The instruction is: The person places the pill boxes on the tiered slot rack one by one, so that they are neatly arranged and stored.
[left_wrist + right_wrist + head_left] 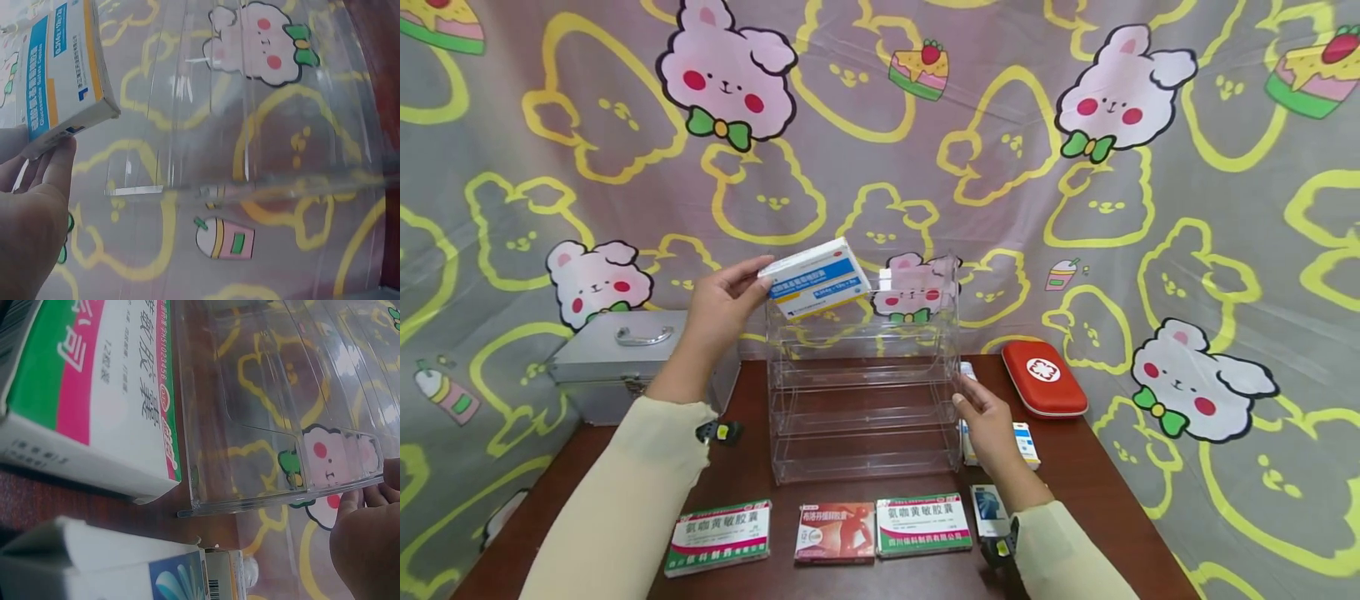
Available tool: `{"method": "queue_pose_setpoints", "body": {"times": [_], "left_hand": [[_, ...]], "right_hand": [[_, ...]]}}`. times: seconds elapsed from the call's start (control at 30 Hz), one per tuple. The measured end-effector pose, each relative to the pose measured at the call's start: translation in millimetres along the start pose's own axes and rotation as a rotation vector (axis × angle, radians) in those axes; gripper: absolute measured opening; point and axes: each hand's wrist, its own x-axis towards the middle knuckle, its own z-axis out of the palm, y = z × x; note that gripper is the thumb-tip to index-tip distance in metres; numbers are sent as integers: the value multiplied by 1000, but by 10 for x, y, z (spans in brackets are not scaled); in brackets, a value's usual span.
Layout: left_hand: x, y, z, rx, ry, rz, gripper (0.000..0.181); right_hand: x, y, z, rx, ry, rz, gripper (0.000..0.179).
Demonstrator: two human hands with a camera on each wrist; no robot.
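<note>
The left hand (718, 307) pinches the blue-and-white box (817, 282) by its left end, seemingly to leave the rest free, at the upper left of the clear rack (865, 468), whose right side the right hand (990, 423) grips, probably for steadiness.

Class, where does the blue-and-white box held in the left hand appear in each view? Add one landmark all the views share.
Head: the blue-and-white box is just left of and above centre, in the left hand.
Left wrist: upper left, tilted.
Right wrist: not in it.
Shared landmark: the clear tiered rack.
</note>
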Motion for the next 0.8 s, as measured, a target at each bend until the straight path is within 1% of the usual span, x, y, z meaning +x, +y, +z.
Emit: {"method": "queue_pose_setpoints", "body": {"times": [0.1,0.27,0.37,0.47,0.63,0.8], "left_hand": [[112,24,111,-24,-5,11,40],[262,80,259,-35,-13,5,40],[353,110,330,-14,-10,1,40],[450,120,384,30,-7,6,38],[621,96,422,84,27,32,36],[743,25,359,171,59,28,36]], "right_hand": [[-3,5,-8,-18,-1,6,49],[10,10,-18,-8,-11,-3,49],[12,-1,-24,-8,-15,-11,49],[11,-13,-19,8,-11,-11,50],[17,-8,-6,39,-12,-19,50],[21,10,-3,17,-12,-22,49]]}}
